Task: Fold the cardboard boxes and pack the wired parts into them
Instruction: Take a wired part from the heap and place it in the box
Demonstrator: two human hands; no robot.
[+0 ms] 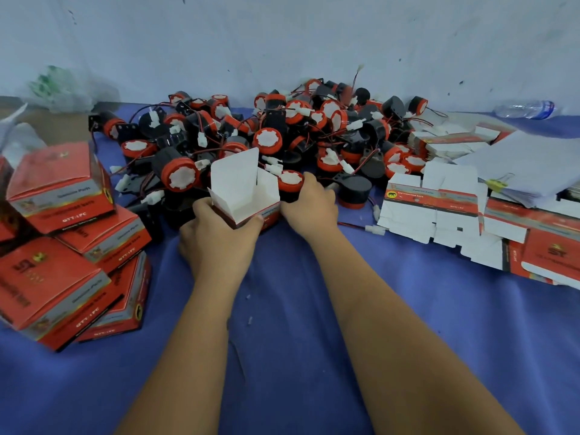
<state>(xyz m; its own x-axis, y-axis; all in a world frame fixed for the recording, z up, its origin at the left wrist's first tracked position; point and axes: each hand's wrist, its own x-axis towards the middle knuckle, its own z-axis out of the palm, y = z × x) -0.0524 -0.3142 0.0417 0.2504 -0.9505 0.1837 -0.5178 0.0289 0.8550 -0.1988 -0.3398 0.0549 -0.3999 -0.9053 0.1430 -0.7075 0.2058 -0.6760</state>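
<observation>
Two hands: both at the counter's middle, by one box.
Left hand (219,237): grips the small red-and-white cardboard box (248,196), top flaps open, upright.
Right hand (309,204): fingers curled on a round red-and-black wired part (290,181) just beside the box.
Parts pile (282,133): behind, against the wall.
Closed red boxes (62,233): left.
Flat unfolded cartons (439,208): right, on the blue cloth-covered counter (298,309).

Soft, even, bluish light — shadows faint under the arms. Wide-angle bending warps the edges; the boxes (56,189) at left and the bottle (525,108) at far right smear — the centre is sharper.
</observation>
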